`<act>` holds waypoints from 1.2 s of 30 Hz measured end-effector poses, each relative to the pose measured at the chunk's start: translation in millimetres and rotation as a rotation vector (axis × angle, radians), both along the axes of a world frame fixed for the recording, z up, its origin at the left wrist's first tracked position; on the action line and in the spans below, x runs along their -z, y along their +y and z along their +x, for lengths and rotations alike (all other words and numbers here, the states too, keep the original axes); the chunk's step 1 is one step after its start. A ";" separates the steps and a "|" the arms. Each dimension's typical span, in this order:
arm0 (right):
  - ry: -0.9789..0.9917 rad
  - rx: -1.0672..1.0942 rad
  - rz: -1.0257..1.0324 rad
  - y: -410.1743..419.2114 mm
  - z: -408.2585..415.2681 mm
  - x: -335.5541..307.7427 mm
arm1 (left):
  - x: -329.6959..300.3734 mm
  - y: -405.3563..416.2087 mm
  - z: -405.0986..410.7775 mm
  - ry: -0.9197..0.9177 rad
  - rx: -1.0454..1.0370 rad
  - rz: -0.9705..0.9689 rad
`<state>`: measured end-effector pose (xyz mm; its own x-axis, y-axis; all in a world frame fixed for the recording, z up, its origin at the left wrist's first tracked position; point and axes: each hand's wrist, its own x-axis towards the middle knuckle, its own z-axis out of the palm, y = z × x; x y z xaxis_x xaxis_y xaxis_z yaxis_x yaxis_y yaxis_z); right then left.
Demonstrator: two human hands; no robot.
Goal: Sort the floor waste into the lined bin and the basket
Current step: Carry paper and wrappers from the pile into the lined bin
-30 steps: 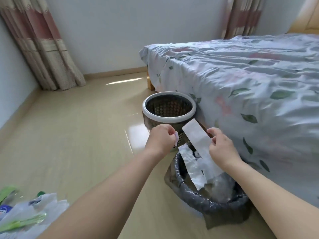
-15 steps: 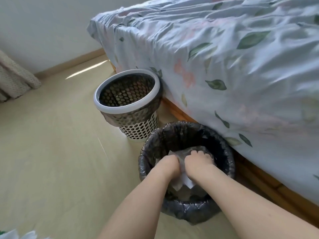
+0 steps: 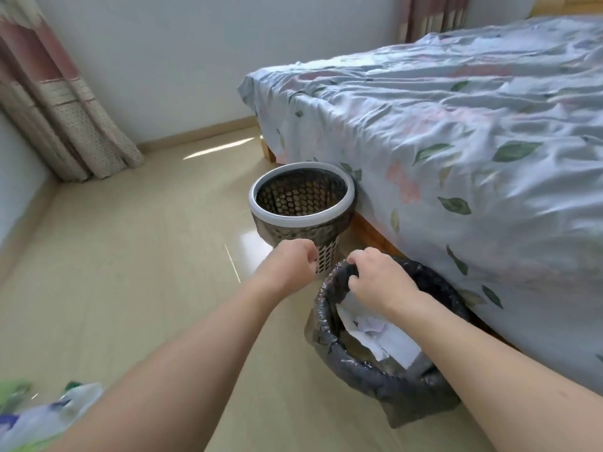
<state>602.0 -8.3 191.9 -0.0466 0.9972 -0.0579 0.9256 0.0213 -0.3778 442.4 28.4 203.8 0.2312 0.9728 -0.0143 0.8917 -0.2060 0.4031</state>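
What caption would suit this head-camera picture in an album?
Both hands curled over the lined bin holding white paper, basket beyond.

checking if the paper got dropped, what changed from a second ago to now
The white paper both hands held above the lined bin was pushed down inside it and let go; it now lies in the bin. Both hands have come back up: the left hand is curled and holds nothing, and the right hand has its fingers at the bin's far rim. The basket stays beside the bed.
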 end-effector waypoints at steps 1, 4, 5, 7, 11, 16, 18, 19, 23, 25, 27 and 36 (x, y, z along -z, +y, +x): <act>0.032 -0.034 0.037 -2.7 -20.9 -9.5 | -7.6 -7.0 -22.7 -0.012 -0.038 0.022; 0.083 -0.156 0.072 -12.1 -95.5 -27.8 | -21.3 -34.6 -99.6 -0.031 -0.143 0.029; 0.090 -0.213 0.071 -17.6 -127.4 -31.1 | -23.8 -49.4 -132.9 -0.030 -0.185 0.022; 0.099 -0.326 0.050 -30.9 -188.4 -33.4 | -23.7 -79.8 -197.1 -0.008 -0.258 0.005; 0.132 -0.541 -0.014 -70.7 -310.5 -24.5 | -15.2 -148.0 -323.0 0.046 -0.438 -0.037; 0.085 -0.799 -0.067 -128.6 -441.2 12.5 | 21.6 -241.3 -462.4 0.063 -0.713 -0.126; 0.044 -0.875 -0.082 -144.1 -473.2 32.9 | 46.0 -275.2 -500.2 0.000 -0.804 -0.155; 0.016 -0.901 -0.094 -149.2 -486.4 43.2 | 58.5 -292.2 -515.0 -0.049 -0.856 -0.168; -0.130 -0.899 -0.152 -156.3 -523.5 87.7 | 126.1 -354.9 -556.5 -0.158 -1.031 -0.273; -0.189 -0.833 -0.172 -148.6 -533.4 108.1 | 159.2 -369.7 -565.6 -0.188 -1.066 -0.329; -0.235 -0.783 -0.166 -136.2 -540.6 120.2 | 183.4 -369.1 -568.3 -0.205 -1.053 -0.371; -0.490 -0.900 -0.202 -108.6 -581.6 154.0 | 231.2 -346.9 -573.8 0.135 -0.894 -0.428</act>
<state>20.4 -116.9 38.0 -0.6943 0.5750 -0.4328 0.6516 0.7576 -0.0388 -131.4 -318.6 -27.4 -0.6126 0.6951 -0.3762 0.6917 0.7018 0.1704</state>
